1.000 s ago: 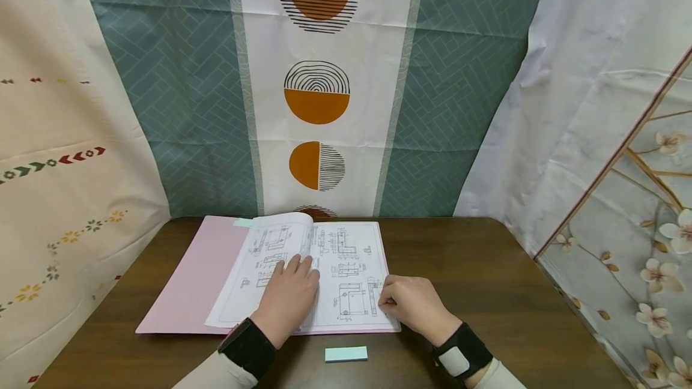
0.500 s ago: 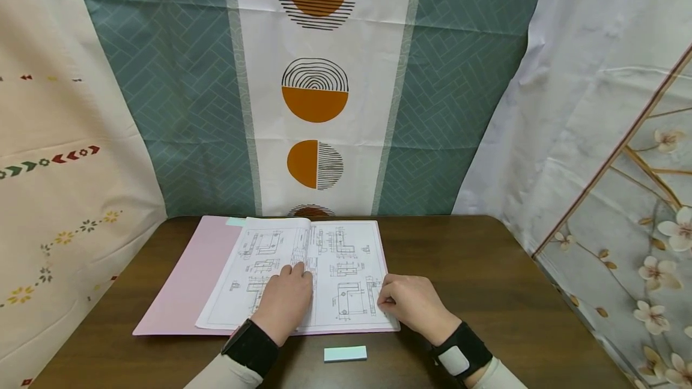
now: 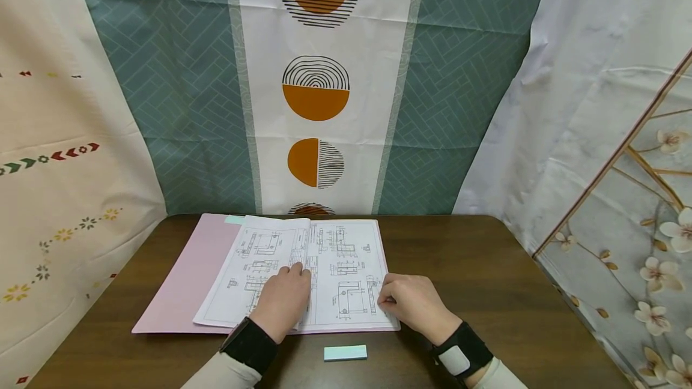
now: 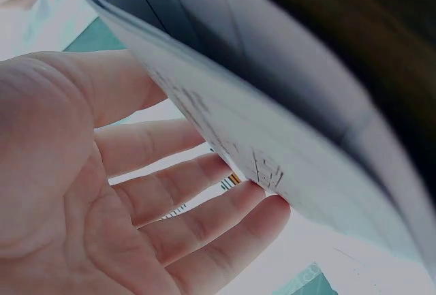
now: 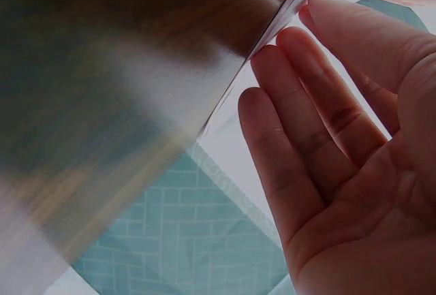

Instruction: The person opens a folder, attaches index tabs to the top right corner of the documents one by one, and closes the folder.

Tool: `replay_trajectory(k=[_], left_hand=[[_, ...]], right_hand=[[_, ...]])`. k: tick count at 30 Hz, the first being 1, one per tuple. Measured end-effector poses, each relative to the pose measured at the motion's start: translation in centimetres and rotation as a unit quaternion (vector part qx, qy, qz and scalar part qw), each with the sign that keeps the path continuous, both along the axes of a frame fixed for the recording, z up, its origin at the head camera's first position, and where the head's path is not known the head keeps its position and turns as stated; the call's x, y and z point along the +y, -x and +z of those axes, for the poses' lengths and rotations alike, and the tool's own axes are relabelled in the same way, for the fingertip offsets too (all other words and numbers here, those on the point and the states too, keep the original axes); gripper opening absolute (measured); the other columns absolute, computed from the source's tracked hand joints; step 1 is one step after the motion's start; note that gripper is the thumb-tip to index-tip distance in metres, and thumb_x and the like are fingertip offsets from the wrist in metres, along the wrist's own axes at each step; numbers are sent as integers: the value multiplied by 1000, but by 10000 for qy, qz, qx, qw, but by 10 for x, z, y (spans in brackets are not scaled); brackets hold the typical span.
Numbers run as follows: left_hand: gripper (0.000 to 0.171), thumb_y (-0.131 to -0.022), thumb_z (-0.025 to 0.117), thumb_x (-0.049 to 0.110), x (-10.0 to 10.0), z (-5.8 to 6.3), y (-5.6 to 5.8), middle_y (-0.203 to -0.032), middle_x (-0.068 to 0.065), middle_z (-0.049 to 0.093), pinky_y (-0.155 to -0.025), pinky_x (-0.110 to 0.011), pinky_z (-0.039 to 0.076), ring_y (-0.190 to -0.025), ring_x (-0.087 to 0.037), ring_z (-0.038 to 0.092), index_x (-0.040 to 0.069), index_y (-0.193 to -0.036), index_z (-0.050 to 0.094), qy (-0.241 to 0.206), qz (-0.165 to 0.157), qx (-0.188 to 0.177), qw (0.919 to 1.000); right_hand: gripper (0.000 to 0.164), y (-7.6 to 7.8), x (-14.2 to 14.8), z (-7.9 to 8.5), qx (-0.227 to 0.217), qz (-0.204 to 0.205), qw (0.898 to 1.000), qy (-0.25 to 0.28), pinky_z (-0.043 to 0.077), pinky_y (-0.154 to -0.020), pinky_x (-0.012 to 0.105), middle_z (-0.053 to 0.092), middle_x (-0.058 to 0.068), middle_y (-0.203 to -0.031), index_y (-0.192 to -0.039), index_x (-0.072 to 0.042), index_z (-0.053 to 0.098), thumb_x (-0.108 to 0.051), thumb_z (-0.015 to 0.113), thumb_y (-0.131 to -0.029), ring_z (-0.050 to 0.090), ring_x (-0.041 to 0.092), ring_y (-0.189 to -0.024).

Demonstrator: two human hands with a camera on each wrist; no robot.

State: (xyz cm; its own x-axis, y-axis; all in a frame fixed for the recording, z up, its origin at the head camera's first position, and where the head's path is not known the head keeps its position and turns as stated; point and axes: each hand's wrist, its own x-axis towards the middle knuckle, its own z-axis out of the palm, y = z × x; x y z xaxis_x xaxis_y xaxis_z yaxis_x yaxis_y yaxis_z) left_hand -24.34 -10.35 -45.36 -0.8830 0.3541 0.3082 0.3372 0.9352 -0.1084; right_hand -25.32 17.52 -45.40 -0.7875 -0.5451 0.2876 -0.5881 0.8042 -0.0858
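A pink folder (image 3: 186,281) lies spread on the table, with bound white sheets of technical drawings open on it. My left hand (image 3: 283,302) rests on the left page (image 3: 232,293), fingers extended near the fold. In the left wrist view, the left hand's fingertips (image 4: 272,206) touch the curved paper, whose lower edge is lifted. My right hand (image 3: 413,305) rests at the right edge of the right page (image 3: 346,269). In the right wrist view its fingers (image 5: 293,159) are loosely bent, with thumb and index tips close together at the paper's edge.
A mint-green sticky note pad (image 3: 345,353) lies in front of the folder, between the wrists. Another mint strip (image 3: 235,220) shows at the folder's top left. The brown wooden table (image 3: 459,251) meets hanging patterned curtains (image 3: 459,77) behind and at both sides.
The left page has come down flatter and spread further left over the pink cover. My left hand has slid slightly down and left on it; the right hand has stayed put.
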Motion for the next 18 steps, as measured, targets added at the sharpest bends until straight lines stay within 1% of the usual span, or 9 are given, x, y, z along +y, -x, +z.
replay_trajectory(k=[4, 8, 15, 18], left_hand=[[28, -85, 75, 13, 0, 2, 0, -102, -18, 64, -70, -43, 54, -85, -30, 62, -3, -108, 71, 33, -52, 65, 10000], [30, -84, 76, 14, 0, 3, 0, -101, -18, 64, -72, -43, 54, -87, -30, 61, -3, -109, 71, 123, -101, 216, 9996], [30, -85, 76, 19, 3, 6, 0, -101, -16, 64, -79, -47, 51, -95, -32, 60, 1, -108, 71, 103, -99, 394, 9991], [28, -86, 75, 18, 5, 7, -2, -103, -16, 65, -84, -50, 49, -99, -34, 60, 2, -108, 72, 15, -210, 499, 9985]], right_hand=[[6, 0, 0, 0, 5, 12, 10000, 9, 39, -58, 22, 58, -16, -81, -81, -24, 79, -20, 83, -78, 47, 2, -64], [6, -1, 0, 1, 13, 7, 10000, 7, 39, -58, 22, 59, -16, -81, -80, -24, 79, -20, 83, -78, 47, 2, -64], [7, -1, 0, 1, 16, 30, 10000, 33, 39, -58, 22, 58, -16, -80, -80, -25, 79, -19, 83, -78, 47, 2, -64], [7, -1, 0, 1, 25, 44, 10000, 41, 39, -58, 22, 58, -16, -80, -79, -25, 79, -19, 83, -78, 47, 1, -64]])
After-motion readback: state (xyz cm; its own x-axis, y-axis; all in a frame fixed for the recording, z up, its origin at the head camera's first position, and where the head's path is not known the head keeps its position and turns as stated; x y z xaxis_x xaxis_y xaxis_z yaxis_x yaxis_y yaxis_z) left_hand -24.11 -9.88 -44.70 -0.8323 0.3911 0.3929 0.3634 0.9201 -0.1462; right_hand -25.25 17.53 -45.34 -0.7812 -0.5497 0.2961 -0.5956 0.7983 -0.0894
